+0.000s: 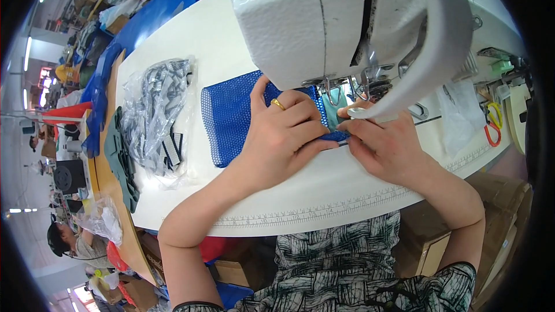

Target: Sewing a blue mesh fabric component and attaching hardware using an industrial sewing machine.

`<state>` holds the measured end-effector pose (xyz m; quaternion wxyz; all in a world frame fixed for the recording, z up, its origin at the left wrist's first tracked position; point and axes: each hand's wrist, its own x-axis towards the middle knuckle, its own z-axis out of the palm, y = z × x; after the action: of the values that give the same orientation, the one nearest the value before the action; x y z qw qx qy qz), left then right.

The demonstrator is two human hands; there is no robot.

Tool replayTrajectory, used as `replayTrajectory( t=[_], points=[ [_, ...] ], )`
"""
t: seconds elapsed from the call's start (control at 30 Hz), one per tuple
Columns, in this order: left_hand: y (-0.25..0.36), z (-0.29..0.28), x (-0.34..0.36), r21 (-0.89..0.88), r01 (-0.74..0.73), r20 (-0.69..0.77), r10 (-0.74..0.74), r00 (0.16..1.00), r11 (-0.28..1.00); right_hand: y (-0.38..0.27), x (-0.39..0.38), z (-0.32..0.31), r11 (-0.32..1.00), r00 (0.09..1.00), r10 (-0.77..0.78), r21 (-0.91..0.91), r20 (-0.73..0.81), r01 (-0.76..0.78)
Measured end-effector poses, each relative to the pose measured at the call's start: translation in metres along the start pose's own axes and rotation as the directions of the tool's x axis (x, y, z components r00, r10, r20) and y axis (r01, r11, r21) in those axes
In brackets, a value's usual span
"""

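Running this remotely, I've got the left hand (277,138) pinching the near edge of a blue open-weave mesh fabric (224,118) that spreads out left of and under its fingers, while the right hand (393,141) looks pinched on the same edge just beside them. I'd keep that edge taut and flat, fingertips clear of the bulky white sewing machine (289,37)'s needle area above. Writing-wise, I only make out a printed ruler scale (324,211) below the fingers, no readable brand.
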<state>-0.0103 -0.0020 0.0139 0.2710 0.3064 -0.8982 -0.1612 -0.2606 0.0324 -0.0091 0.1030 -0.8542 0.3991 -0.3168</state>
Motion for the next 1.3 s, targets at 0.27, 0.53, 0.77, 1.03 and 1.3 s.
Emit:
replayTrajectory(
  t=[0.27,0.53,0.77,1.03,1.3],
  points=[
    [0.001,0.008,-0.001,-0.031,0.085,0.037,-0.084,0.996,0.996,-0.003,0.006,-0.021,0.816,0.97,0.242,0.539,0.01,-0.209],
    [-0.002,0.011,-0.003,0.022,0.033,-0.024,-0.033,0.999,0.999,0.01,0.011,-0.041,0.125,0.92,0.073,0.911,0.386,-0.393],
    [0.001,0.011,-0.003,0.035,0.059,0.004,-0.059,0.998,0.998,0.004,0.009,-0.036,-0.037,0.891,0.136,0.901,0.433,-0.432],
    [0.0,0.014,-0.002,0.042,0.041,-0.042,-0.039,0.998,0.998,0.004,0.007,-0.03,-0.153,0.895,0.157,0.906,0.417,-0.395],
    [-0.005,0.017,-0.003,0.0,0.002,-0.094,-0.002,0.996,1.0,0.012,0.0,-0.025,-0.176,0.905,0.198,0.922,0.376,-0.345]
  ],
)
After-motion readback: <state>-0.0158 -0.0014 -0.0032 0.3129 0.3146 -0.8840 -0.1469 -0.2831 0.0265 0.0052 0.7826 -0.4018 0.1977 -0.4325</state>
